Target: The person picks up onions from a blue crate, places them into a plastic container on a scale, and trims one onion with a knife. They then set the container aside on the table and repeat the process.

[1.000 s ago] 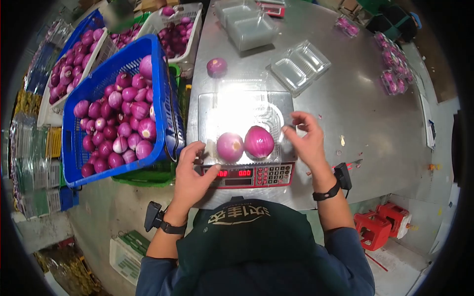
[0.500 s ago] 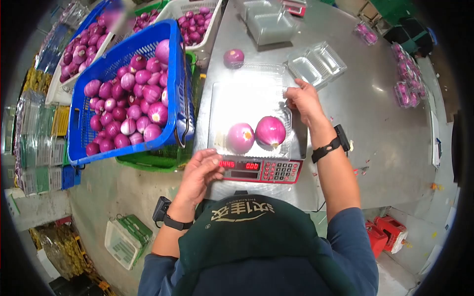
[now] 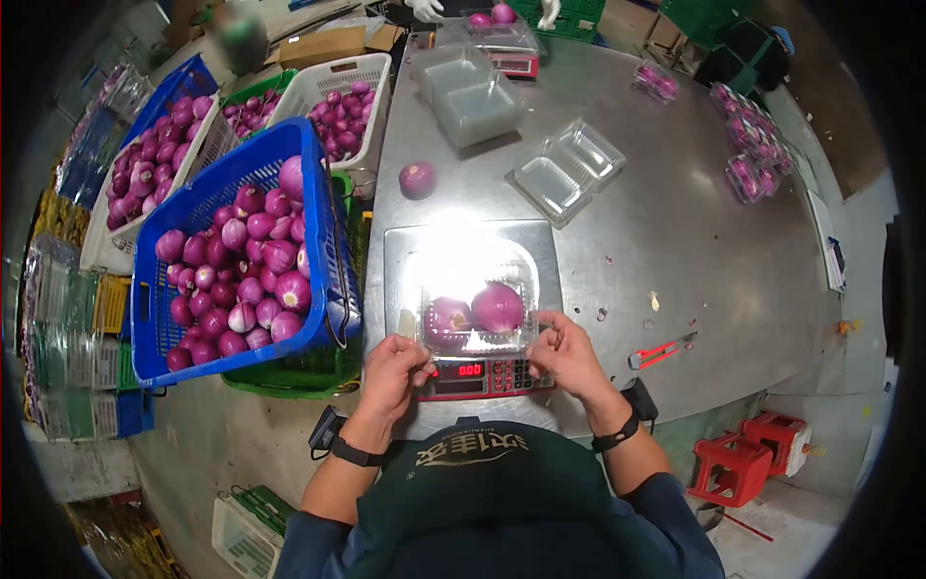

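Observation:
A clear plastic clamshell box [image 3: 479,344] rests on the digital scale [image 3: 453,381], its lid folded down over two peeled purple onions [image 3: 498,307]. My left hand [image 3: 397,372] pinches the box's front left corner. On the front right corner, the fingers of my right hand [image 3: 569,357] are closed in the same way. Behind the box shows the scale's bare metal plate [image 3: 400,256], with strong glare on it. The red display reads 0.00 in one window; my left hand partly covers another.
A blue crate [image 3: 145,323] of purple onions stands at left. One loose onion [image 3: 418,179], an open clamshell [image 3: 567,172] and stacked clamshells [image 3: 468,101] lie beyond the scale. A red utility knife [image 3: 661,354] lies at right. White-gloved hands [image 3: 424,10] of another person appear at the far end.
The clamshell's lid, open and spread backward before, now lies over the two onions. My right hand has come from the lid's far side to the front right corner. The camera view has shifted.

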`<state>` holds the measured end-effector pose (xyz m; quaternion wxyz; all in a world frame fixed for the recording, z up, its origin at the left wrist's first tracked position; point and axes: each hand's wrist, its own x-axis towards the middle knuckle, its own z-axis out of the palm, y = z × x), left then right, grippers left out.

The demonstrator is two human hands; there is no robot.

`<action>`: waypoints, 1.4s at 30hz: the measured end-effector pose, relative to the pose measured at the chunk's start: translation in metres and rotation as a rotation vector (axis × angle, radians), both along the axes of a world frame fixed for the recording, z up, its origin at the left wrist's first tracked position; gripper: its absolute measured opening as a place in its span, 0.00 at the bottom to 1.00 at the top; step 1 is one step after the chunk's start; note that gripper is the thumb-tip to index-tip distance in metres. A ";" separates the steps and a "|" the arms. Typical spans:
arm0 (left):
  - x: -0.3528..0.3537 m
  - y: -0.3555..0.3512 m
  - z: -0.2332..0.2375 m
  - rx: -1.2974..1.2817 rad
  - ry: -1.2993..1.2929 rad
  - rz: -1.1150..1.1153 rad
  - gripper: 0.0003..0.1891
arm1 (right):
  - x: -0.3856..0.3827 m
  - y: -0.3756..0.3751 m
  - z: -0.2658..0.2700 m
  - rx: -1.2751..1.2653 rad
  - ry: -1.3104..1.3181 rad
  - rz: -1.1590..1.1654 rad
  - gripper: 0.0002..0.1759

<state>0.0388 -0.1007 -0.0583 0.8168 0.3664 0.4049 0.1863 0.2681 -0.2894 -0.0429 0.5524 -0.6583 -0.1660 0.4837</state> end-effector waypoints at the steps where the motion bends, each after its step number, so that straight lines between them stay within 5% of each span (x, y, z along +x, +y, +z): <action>1: 0.004 0.000 0.000 0.006 -0.007 -0.005 0.06 | 0.000 -0.006 -0.006 0.042 0.063 -0.026 0.35; 3: 0.012 -0.003 0.001 0.010 0.001 -0.017 0.06 | 0.005 -0.015 -0.011 0.114 0.174 -0.073 0.26; 6: 0.028 -0.004 0.004 0.077 0.054 -0.079 0.06 | 0.013 -0.026 -0.008 0.088 0.162 -0.080 0.27; 11: 0.066 -0.015 0.004 0.173 0.115 -0.171 0.06 | 0.044 -0.058 -0.004 -0.066 0.042 -0.078 0.54; 15: 0.110 -0.028 0.000 0.199 0.130 -0.355 0.06 | 0.061 -0.065 -0.036 0.128 0.023 -0.171 0.53; 19: 0.146 -0.032 0.011 0.356 0.178 -0.574 0.11 | 0.087 -0.081 -0.015 0.005 0.221 -0.392 0.45; 22: 0.165 -0.008 0.024 0.498 0.148 -0.505 0.10 | 0.129 -0.098 -0.054 0.097 0.334 -0.583 0.32; 25: 0.180 0.043 0.037 0.646 0.208 -0.324 0.09 | 0.222 -0.118 -0.097 -0.053 0.277 -0.798 0.37; 28: 0.189 0.109 0.026 0.794 0.319 -0.150 0.08 | 0.343 -0.134 -0.118 0.008 0.005 -0.844 0.45; 29: 0.194 0.124 0.028 0.783 0.352 -0.043 0.08 | 0.364 -0.133 -0.091 -0.166 -0.012 -0.870 0.45; 30: 0.196 0.148 0.017 0.833 0.387 0.005 0.10 | 0.409 -0.125 -0.139 -0.425 -0.654 -1.201 0.41; 33: 0.201 0.207 -0.013 0.755 0.556 0.131 0.14 | 0.423 -0.099 -0.121 -0.442 -0.963 -0.968 0.36; 38: 0.225 0.252 -0.068 0.816 0.846 -0.039 0.44 | 0.333 -0.005 -0.088 -0.109 -0.605 -0.487 0.23; 42: 0.247 0.269 -0.093 0.946 0.877 -0.205 0.52 | 0.252 0.034 -0.065 -0.002 -0.513 -0.262 0.17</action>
